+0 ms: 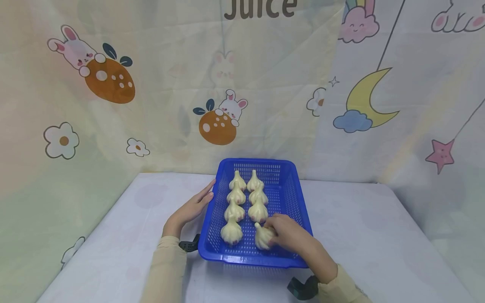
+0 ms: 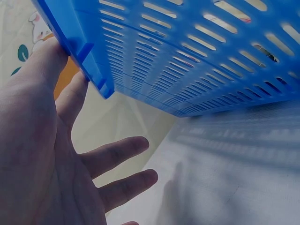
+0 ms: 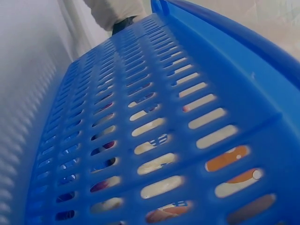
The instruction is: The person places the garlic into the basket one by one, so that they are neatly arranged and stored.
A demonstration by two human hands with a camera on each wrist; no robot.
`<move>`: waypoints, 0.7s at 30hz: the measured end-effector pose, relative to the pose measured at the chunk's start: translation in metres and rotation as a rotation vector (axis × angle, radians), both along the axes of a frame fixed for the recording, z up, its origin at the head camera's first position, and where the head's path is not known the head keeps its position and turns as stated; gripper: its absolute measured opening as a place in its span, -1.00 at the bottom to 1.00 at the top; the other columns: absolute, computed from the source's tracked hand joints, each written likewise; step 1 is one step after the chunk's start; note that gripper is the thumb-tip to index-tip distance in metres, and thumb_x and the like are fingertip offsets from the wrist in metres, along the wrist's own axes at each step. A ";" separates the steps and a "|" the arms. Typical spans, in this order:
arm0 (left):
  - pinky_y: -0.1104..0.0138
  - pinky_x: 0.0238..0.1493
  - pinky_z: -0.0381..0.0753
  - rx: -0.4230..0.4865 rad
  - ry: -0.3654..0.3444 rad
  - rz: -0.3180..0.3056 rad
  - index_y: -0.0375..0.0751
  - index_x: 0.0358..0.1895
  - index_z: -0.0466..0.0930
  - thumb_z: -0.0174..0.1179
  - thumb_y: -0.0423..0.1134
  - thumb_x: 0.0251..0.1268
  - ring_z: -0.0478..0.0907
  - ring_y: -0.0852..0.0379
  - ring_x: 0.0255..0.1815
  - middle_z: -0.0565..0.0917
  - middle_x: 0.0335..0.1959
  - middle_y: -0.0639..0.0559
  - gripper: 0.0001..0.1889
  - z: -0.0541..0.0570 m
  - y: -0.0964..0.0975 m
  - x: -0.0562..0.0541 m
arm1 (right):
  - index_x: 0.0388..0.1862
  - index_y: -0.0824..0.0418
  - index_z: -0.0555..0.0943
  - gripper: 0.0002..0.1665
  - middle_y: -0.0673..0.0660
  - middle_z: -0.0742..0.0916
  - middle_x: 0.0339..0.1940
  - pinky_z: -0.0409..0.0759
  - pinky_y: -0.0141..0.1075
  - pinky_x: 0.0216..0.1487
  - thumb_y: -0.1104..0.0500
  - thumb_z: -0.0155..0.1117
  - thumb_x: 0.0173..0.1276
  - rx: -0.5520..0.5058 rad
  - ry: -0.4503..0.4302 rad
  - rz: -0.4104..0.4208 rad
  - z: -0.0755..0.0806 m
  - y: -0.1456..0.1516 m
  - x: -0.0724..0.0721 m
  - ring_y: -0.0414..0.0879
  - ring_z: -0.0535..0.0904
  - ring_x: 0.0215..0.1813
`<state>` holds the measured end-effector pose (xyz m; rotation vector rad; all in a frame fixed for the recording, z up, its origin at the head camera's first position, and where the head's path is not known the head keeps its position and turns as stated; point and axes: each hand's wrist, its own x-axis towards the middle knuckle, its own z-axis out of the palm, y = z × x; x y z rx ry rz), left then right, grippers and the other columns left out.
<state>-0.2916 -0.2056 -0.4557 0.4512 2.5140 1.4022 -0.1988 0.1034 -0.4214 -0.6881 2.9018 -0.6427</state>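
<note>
A blue slotted plastic basket [image 1: 255, 260] holds several garlic bulbs [image 1: 231, 232] in two columns running from front to back. My right hand [image 1: 289, 233] reaches over the basket's front right corner and grips a garlic bulb [image 1: 264, 237] at the near end of the right column. That bulb leans, its stem pointing up and left. At the basket's left side, my left hand [image 1: 192, 207] touches the rim; in the left wrist view its lower fingers [image 2: 117, 154] are straight and spread. The right wrist view is filled by the basket wall [image 3: 187, 154], which hides the right hand.
The basket stands on a white-covered table [image 1: 360, 227], close to its back edge. Behind it hangs a printed curtain [image 1: 166, 105] with rabbits, flowers and a moon. Dark wrist straps [image 1: 303, 288] sit at both cuffs. Inside, bare basket floor shows right of the bulbs.
</note>
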 end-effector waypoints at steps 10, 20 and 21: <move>-0.19 0.45 -0.08 -0.001 0.004 0.012 0.46 0.48 -0.11 -0.25 0.23 0.45 -0.14 -0.11 0.57 -0.01 0.55 0.08 -0.43 -0.001 0.001 0.000 | -0.31 0.20 0.68 -0.67 -0.04 0.69 -0.43 0.50 -0.31 -0.35 0.20 0.56 -0.10 -0.059 -0.058 -0.076 -0.003 0.002 -0.001 -0.21 0.46 -0.41; -0.17 0.46 -0.11 0.017 0.008 -0.003 0.18 0.52 -0.10 -0.25 0.07 0.52 -0.15 -0.17 0.56 -0.01 0.55 -0.04 -0.43 0.016 0.005 0.010 | -0.30 0.21 0.63 -0.65 -0.02 0.66 -0.44 0.52 -0.31 -0.35 0.20 0.55 -0.09 -0.036 -0.108 -0.135 -0.002 0.000 -0.005 -0.18 0.46 -0.40; -0.17 0.46 -0.11 0.015 0.004 -0.005 0.16 0.53 -0.10 -0.25 0.05 0.53 -0.15 -0.17 0.56 -0.02 0.55 -0.05 -0.43 0.019 0.006 0.012 | -0.29 0.21 0.63 -0.65 -0.02 0.66 -0.43 0.53 -0.31 -0.33 0.20 0.55 -0.08 -0.031 -0.112 -0.137 -0.001 0.000 -0.005 -0.19 0.47 -0.40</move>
